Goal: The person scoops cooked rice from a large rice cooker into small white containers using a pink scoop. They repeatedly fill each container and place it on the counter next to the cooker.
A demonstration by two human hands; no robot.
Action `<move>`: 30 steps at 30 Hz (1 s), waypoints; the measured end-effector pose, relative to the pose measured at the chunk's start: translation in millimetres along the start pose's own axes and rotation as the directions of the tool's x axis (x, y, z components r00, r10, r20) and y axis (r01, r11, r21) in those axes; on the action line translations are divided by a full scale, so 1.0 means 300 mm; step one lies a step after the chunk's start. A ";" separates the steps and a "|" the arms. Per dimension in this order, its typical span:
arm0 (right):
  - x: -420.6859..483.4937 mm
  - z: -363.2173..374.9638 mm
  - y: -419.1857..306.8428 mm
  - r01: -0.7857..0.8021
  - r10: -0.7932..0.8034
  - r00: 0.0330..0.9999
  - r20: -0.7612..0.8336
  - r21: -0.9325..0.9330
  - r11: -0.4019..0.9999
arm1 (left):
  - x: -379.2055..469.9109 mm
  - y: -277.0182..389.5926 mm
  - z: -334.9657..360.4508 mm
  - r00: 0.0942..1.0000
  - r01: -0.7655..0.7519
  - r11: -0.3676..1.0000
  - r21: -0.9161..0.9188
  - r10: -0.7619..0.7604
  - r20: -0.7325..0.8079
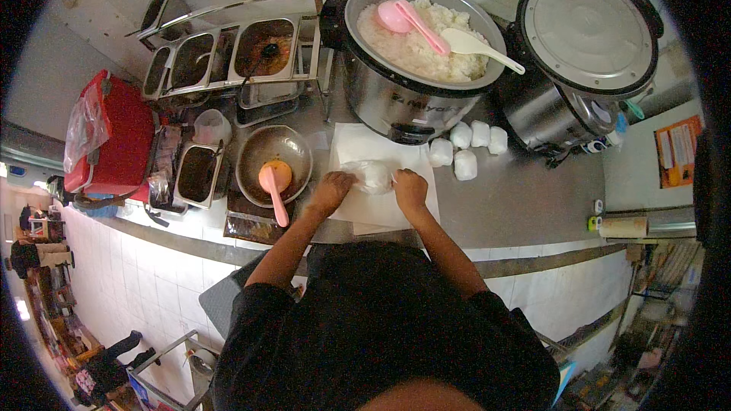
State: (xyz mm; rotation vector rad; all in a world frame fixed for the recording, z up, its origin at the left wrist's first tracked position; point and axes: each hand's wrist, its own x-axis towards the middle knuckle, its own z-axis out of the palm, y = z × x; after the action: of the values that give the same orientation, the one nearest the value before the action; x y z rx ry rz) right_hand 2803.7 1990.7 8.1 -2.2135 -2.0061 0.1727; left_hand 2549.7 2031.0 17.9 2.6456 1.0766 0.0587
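My left hand [336, 189] and my right hand [410, 187] grip opposite ends of a clear plastic wrap or bag around a white lump [375, 177], which looks like rice. It lies over white paper sheets [365, 140] on the steel counter. Several white wrapped bundles [465, 165] sit just beyond the paper to the right. Behind the paper stands a large Miyako rice cooker [417, 100], uncovered and full of cooked rice [380, 51]. A pink ladle [420, 28] and a white rice paddle [480, 48] rest on the rice. Left of my left hand is a metal bowl [245, 162] with a pink-handled ladle [276, 194].
A second cooker with its lid [588, 34] on stands at the back right. A rack of steel food pans [268, 25] is at the back left, with a steel pan of dark food [197, 174] before it. A red container [120, 137] stands at the far left.
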 end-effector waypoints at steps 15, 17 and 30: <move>-0.025 0.037 -0.017 -0.083 0.085 0.996 -0.035 0.057 0.995 | 0.360 -0.008 0.070 0.971 0.212 0.976 0.056 -0.203 -0.125; -0.051 0.059 -0.025 -0.023 0.023 1.000 -0.011 0.056 0.998 | 0.264 -0.011 0.084 0.964 0.251 0.966 -0.061 -0.255 -0.072; -0.050 0.049 0.026 -0.353 0.215 0.934 0.286 0.629 0.693 | 0.251 0.279 -0.009 0.956 0.292 0.933 -0.209 -0.292 0.030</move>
State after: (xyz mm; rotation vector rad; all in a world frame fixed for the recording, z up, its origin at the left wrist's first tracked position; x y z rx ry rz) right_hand 2807.0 1975.5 -8.1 -2.0205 -1.3093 1.0157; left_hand 2660.3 2026.6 38.3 2.2743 1.3710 0.1076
